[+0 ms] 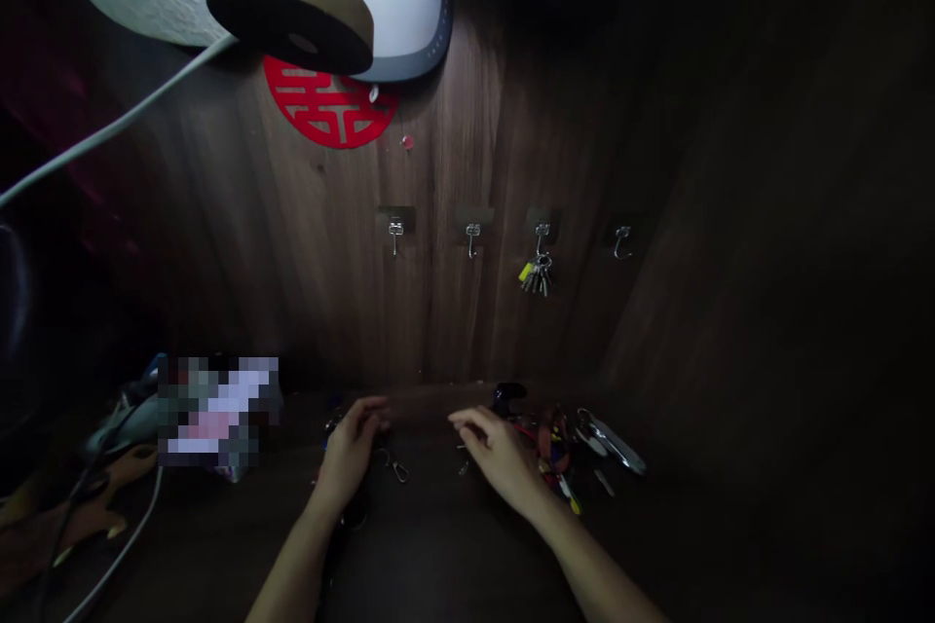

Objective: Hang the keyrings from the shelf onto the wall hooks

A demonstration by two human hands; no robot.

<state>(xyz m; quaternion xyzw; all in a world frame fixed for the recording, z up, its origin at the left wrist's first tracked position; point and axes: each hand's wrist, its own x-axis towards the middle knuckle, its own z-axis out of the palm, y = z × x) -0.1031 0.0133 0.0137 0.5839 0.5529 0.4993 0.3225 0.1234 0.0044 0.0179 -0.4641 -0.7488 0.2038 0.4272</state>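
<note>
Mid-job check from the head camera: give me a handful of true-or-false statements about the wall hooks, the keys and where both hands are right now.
1. Four hooks are fixed in a row on the wooden wall. True: the hooks sit side by side.
2. Every hook carries keys. False: only the third from the left holds a key bunch; the others are bare.
3. The left hand rests on the dark shelf, next to a metal clip. True.
4. The right hand is lifted up to the hooks. False: it is low on the shelf, beside a pile of keys and tags.
5. A red paper cutout is stuck on the wall above the hooks. True.
</note>
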